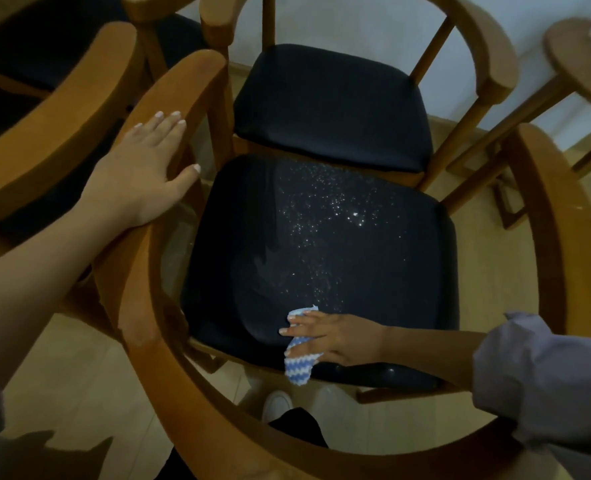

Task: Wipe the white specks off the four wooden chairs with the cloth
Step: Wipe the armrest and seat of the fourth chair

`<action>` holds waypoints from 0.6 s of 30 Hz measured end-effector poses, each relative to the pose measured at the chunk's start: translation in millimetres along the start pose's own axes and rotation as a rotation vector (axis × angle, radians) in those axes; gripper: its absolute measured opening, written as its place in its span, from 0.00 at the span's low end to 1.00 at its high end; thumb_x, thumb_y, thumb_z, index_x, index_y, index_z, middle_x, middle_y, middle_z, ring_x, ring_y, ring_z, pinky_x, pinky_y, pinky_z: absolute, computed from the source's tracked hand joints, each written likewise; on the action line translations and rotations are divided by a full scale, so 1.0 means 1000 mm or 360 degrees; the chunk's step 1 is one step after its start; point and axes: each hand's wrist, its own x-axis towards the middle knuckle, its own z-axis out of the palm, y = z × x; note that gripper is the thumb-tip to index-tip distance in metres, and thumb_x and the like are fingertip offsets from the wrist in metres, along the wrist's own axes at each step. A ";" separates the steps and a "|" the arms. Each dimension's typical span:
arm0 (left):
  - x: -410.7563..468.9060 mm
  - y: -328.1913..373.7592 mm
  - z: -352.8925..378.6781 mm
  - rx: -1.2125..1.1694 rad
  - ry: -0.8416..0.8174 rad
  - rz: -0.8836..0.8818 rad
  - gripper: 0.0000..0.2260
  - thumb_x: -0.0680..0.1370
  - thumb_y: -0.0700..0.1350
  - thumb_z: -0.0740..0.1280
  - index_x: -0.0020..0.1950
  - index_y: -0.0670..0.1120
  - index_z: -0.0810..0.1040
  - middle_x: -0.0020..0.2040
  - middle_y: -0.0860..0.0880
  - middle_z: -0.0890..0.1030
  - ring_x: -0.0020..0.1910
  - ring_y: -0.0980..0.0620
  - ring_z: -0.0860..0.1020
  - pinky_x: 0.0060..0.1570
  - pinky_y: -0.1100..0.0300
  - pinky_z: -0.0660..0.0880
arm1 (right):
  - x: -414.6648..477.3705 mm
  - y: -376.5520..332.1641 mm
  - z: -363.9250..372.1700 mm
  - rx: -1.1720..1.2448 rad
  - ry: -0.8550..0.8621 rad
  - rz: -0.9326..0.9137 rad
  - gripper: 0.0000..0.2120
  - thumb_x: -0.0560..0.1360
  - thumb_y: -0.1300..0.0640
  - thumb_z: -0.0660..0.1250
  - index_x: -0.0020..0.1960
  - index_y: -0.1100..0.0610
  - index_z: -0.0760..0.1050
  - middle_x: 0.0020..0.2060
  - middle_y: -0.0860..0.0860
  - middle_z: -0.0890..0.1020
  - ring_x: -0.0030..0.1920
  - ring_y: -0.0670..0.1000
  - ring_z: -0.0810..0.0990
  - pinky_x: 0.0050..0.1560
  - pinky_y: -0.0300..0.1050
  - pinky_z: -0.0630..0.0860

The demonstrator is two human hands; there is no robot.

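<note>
Pressing cloth (298,370) onto seat (373,271) under flat right hand (332,336) | left hand (145,168) resting released, fingers straight, on armrest (192,81)

Right hand (332,336) presses blue-white zigzag cloth (299,367) on dark seat (238,237), 6 o'clock. White specks (328,216) toward 12. Left hand (145,161) flat on armrest (190,84), 10 o'clock.
</note>
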 end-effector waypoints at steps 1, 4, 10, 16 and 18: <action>0.000 -0.001 0.001 0.0008 0.0004 0.0004 0.38 0.72 0.63 0.45 0.77 0.43 0.51 0.78 0.48 0.50 0.77 0.51 0.46 0.75 0.52 0.46 | 0.004 -0.001 0.000 0.0003 0.0029 -0.0009 0.18 0.82 0.55 0.59 0.71 0.54 0.70 0.73 0.55 0.66 0.76 0.54 0.57 0.76 0.51 0.56; 0.000 -0.002 0.001 0.0003 0.0017 0.0009 0.40 0.71 0.65 0.44 0.77 0.43 0.51 0.78 0.48 0.50 0.77 0.52 0.46 0.75 0.52 0.46 | 0.013 0.000 0.002 0.0001 0.0105 -0.0024 0.18 0.81 0.56 0.60 0.70 0.55 0.71 0.73 0.56 0.67 0.76 0.55 0.58 0.75 0.51 0.57; -0.001 -0.001 0.001 -0.0003 0.0040 -0.0007 0.39 0.72 0.65 0.44 0.77 0.43 0.51 0.78 0.48 0.50 0.77 0.52 0.46 0.75 0.51 0.46 | 0.047 -0.005 0.013 0.0012 0.0271 0.0162 0.18 0.82 0.54 0.58 0.70 0.54 0.71 0.73 0.56 0.67 0.75 0.55 0.60 0.75 0.51 0.57; 0.000 0.000 0.002 0.0000 0.0051 0.0006 0.34 0.77 0.61 0.49 0.77 0.43 0.51 0.78 0.48 0.50 0.76 0.52 0.46 0.75 0.52 0.46 | 0.094 -0.011 0.012 -0.0040 0.0410 0.0350 0.19 0.80 0.55 0.59 0.69 0.55 0.72 0.71 0.57 0.69 0.74 0.57 0.63 0.74 0.48 0.56; 0.000 0.000 0.002 -0.0023 0.0054 0.0020 0.35 0.75 0.61 0.47 0.77 0.43 0.51 0.78 0.47 0.50 0.76 0.52 0.46 0.75 0.52 0.46 | 0.091 -0.015 0.012 -0.0045 0.0418 0.0384 0.19 0.80 0.53 0.58 0.69 0.54 0.72 0.71 0.57 0.70 0.73 0.56 0.63 0.74 0.47 0.55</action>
